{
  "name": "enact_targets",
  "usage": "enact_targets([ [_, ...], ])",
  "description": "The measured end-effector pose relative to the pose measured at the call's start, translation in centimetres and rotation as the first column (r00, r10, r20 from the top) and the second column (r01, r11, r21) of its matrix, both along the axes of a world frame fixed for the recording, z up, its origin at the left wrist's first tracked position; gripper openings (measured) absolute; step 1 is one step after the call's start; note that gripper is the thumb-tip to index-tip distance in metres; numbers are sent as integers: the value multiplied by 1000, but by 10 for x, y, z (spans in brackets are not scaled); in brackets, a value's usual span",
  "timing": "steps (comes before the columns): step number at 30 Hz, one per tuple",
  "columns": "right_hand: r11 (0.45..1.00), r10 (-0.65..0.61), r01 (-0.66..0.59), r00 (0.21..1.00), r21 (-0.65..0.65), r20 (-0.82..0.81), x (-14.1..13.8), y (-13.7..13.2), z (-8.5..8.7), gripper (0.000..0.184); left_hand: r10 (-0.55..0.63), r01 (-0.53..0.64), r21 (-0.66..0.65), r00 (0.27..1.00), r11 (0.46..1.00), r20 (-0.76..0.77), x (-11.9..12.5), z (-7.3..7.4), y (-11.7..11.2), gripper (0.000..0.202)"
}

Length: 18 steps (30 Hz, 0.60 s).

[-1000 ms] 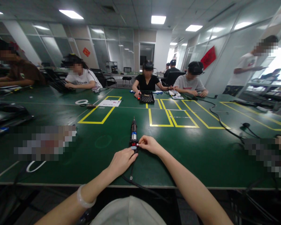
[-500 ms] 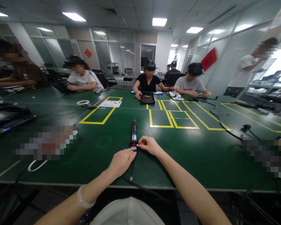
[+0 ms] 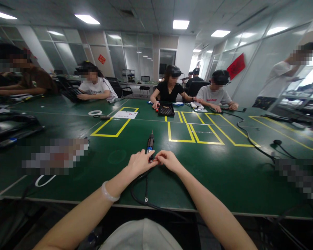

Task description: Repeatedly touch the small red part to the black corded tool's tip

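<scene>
A slim black tool (image 3: 150, 139) with a thin metal bit lies on the green table, pointing away from me; it looks like an electric screwdriver. Blue and silver show along its body. My left hand (image 3: 140, 163) is over its rear half, fingers closed around its end and hiding most of it. At that end the fingertips of my right hand (image 3: 168, 160) are pinched together, almost meeting the left fingers. What they pinch is too small to make out. A thin black lead with a ring terminal (image 3: 146, 200) runs toward me from beneath my left hand.
A black cable (image 3: 135, 198) curves along the front edge. Yellow tape outlines (image 3: 181, 141) mark the table. Across it, a co-worker (image 3: 169, 90) touches a black tray (image 3: 166, 110). A white paper (image 3: 129, 115) and a white ring (image 3: 95, 113) lie farther left.
My left hand has moved forward and slightly right, covering the tool's rear end and the grey piece there. The right hand stays beside it, still pinching. The view has shifted slightly.
</scene>
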State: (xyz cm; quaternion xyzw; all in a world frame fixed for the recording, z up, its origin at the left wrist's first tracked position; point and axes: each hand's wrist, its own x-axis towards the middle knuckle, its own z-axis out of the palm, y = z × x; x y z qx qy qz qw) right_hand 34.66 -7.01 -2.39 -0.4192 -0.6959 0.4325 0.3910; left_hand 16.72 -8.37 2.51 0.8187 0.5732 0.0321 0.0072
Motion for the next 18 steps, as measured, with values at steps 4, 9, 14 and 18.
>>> enact_targets([
  [4, 999, -16, 17, 999, 39, -34, 1, 2, -4, 12, 9, -9, -8, 999, 1000, -37, 5, -4, 5, 64],
  [9, 997, -48, 51, 998, 66, -50, 5, 5, -5, 13, -12, 12, 5, 999, 1000, -46, -6, -8, 14, 64],
  [14, 998, -54, 55, 998, 33, -30, 10, 6, -3, 12, -14, 13, -19, 996, 1000, -90, -32, -4, 39, 66],
  [18, 997, -57, 57, 998, 49, 17, 11, 7, -5, 11, 43, -47, -26, 991, 999, -127, -61, 2, 73, 71],
])
